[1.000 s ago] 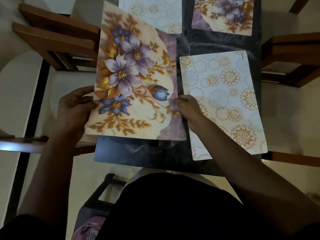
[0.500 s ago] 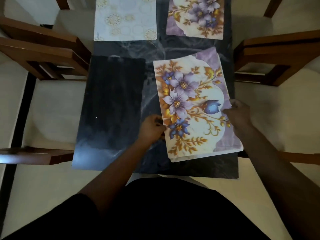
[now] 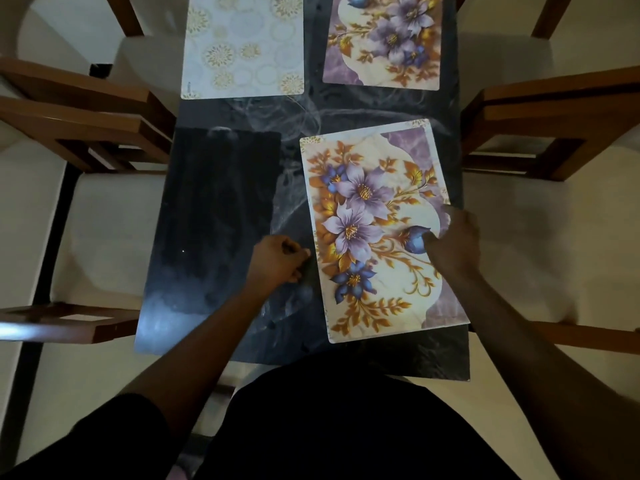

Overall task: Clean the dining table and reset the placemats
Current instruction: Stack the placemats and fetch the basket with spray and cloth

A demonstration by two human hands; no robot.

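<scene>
Squaring the floral placemat [image 3: 377,233] on the near right part of the dark glossy surface [image 3: 221,209] looks like the step in hand, and it would go best with small nudges from both sides rather than a lift, since a second mat seems to lie under it: a sliver of pale circle-patterned edge [image 3: 420,123] peeks out along its far side, so any push risks sliding the two apart. The right hand [image 3: 455,242] lies on the mat's right edge, its fingers [image 3: 431,241] spread and pressing flat on the blue bud print, not gripping anything. The left hand [image 3: 277,263] sits just beside the mat's left edge with its fingers [image 3: 294,252] curled shut; whether they touch or pinch that edge, or hold something small, cannot be told. The mat lies slightly askew to the surface's edge, its near right corner close to the rim, so easing that corner inward would be sensible. Farther off lie a circle-patterned placemat [image 3: 242,46] on the left and another floral placemat [image 3: 384,39] on the right, while the near left spot is bare.
</scene>
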